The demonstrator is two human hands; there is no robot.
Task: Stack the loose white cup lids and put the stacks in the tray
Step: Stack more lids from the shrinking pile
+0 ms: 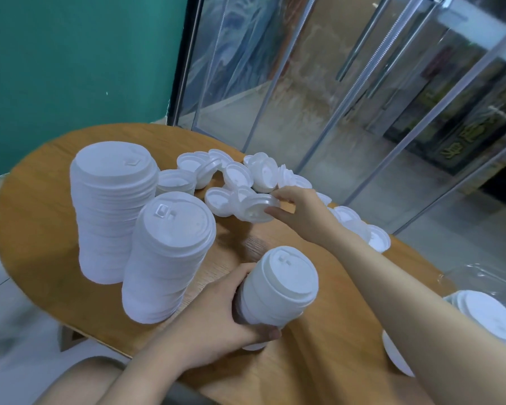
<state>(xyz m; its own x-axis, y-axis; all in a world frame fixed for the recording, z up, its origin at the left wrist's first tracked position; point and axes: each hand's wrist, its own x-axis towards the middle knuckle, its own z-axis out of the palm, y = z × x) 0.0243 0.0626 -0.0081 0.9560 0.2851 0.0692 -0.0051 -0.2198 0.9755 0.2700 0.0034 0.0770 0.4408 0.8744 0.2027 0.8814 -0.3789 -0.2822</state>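
the right hand pinches one thin white plastic cup lid by its rim, thumb and fingertip on either side, at the near edge of the loose white lid pile on the round wooden table; the lid looks light, flexible and a little slick, so the rim seems the best hold; it sits tilted, underside toward the camera; the left hand wraps a short white lid stack, its long axis leaning up and to the right.

two bare forearms, no sleeves in sight, left hand and right hand both ungloved, no rings, watch or bracelets showing
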